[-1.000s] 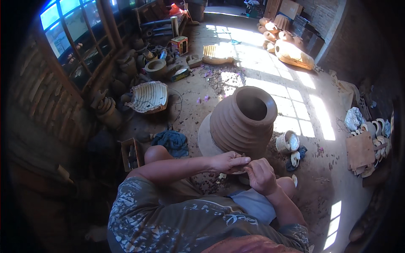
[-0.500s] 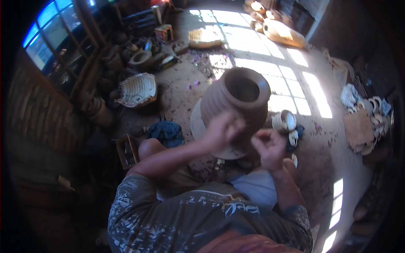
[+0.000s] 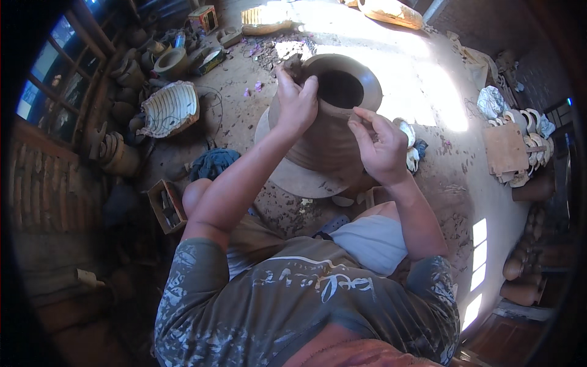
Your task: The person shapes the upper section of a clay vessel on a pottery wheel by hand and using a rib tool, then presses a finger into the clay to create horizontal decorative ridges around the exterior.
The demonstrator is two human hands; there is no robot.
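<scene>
A large brown clay pot [image 3: 324,147] with a wide round mouth stands upright in front of me on a pale round disc [image 3: 296,182]. At the left side of its rim is my left hand [image 3: 296,107], thumb raised, with the fingers closed on a dark brown lump of clay [image 3: 293,66]. My right hand [image 3: 384,145] is at the near right of the rim, its thumb and forefinger drawn together and the fingertips against the edge. Whatever lies between those fingertips is too small to make out. The mouth's inside is dark.
Left of the pot lie a dark blue cloth [image 3: 214,164], a wooden box [image 3: 166,207] and a ribbed, curved pale piece [image 3: 171,110]. Several pots crowd the window wall. A white bucket [image 3: 405,129] stands right of the pot; a flat brown board [image 3: 506,148] leans farther right.
Both hands have moved up and forward from the pot's near side to its rim, and apart. The view has shifted, so the pot's mouth shows more from above.
</scene>
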